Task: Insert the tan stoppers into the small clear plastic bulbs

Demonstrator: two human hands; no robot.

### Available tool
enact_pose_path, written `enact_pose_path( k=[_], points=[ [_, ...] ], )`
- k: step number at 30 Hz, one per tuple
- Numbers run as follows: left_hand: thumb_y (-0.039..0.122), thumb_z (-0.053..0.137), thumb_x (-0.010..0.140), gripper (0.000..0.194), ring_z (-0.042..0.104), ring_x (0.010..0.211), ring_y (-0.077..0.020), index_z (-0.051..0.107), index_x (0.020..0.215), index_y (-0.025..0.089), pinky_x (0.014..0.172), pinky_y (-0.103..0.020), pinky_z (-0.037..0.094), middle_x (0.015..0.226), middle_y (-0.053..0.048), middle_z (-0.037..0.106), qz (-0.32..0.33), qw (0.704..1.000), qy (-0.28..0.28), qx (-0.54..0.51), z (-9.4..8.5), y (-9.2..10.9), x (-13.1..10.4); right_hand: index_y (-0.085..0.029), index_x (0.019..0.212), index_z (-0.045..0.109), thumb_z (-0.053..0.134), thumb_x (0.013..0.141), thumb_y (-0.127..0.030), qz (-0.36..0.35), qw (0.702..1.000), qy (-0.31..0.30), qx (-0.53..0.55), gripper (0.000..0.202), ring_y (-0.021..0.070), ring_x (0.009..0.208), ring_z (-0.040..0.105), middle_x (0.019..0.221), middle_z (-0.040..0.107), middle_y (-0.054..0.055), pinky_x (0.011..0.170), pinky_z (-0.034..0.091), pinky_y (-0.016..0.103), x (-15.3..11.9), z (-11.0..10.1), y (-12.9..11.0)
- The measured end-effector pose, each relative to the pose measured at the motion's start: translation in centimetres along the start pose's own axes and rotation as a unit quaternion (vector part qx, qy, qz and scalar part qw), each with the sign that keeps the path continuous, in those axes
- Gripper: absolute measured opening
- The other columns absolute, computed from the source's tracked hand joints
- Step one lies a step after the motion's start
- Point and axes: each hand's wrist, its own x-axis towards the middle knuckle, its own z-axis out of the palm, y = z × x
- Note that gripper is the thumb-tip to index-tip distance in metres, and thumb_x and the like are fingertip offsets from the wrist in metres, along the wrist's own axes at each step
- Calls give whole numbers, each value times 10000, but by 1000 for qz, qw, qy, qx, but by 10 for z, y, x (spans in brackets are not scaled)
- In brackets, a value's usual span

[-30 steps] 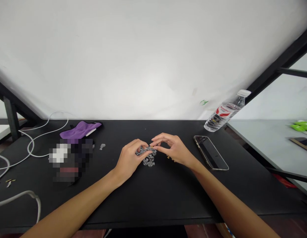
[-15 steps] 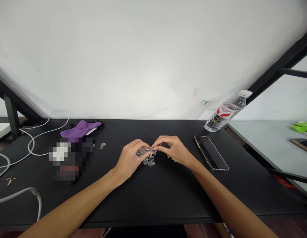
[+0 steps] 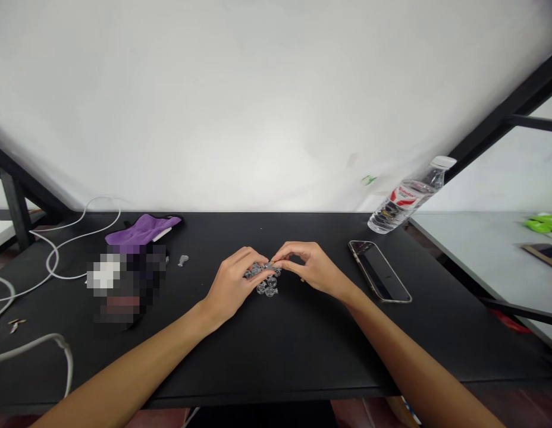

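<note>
Clear flask-shaped pieces sit bunched on the desk, right between two busy hands! Thumb and forefinger of the right hand are pinched nearly together at a tiny tan piece, too small to make out; the left hand curves round the cluster, its thumb and forefinger slightly parted, and whether it grips one I can't tell. These look light, stiff and probably slick, so the narrow neck seems the place to pinch, gently. Further out, one stray clear piece lies left, a smartphone right, a water bottle beyond.
</note>
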Motion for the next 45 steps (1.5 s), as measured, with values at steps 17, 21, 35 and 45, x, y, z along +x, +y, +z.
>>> enact_pose_path(
  k=[17, 21, 35, 45],
  points=[
    [141, 743, 911, 213, 667, 831, -159, 739, 1113, 207, 720, -284, 556, 936, -47, 694, 32, 999, 17, -31, 1, 0, 0, -182, 876, 774, 744, 910, -310, 37, 998, -3, 44, 136, 193, 833, 698, 862, 757, 44, 795, 538, 317, 0, -3, 4],
    [133, 733, 917, 201, 666, 828, -159, 738, 1105, 204, 724, -292, 559, 937, -49, 692, 39, 999, 14, -30, 2, -1, -1, -178, 866, 763, 728, 919, -322, 48, 997, -12, 54, 158, 182, 815, 689, 841, 748, 36, 785, 537, 309, -1, -2, 2],
    [153, 712, 939, 169, 658, 834, -165, 732, 1099, 202, 731, -301, 553, 937, -54, 684, 37, 999, 8, -19, 3, -2, 0, -163, 848, 742, 720, 917, -390, 59, 996, -20, 60, 238, 195, 817, 689, 829, 747, 52, 787, 542, 333, -1, -2, 2],
    [186, 718, 941, 179, 637, 827, -158, 714, 1118, 218, 745, -296, 541, 948, -43, 672, -6, 1000, -17, -20, -1, 1, 1, -188, 1002, 764, 683, 942, -450, 46, 998, -47, 20, 281, 209, 899, 683, 945, 753, 58, 857, 548, 360, -3, -7, -7]
  ],
)
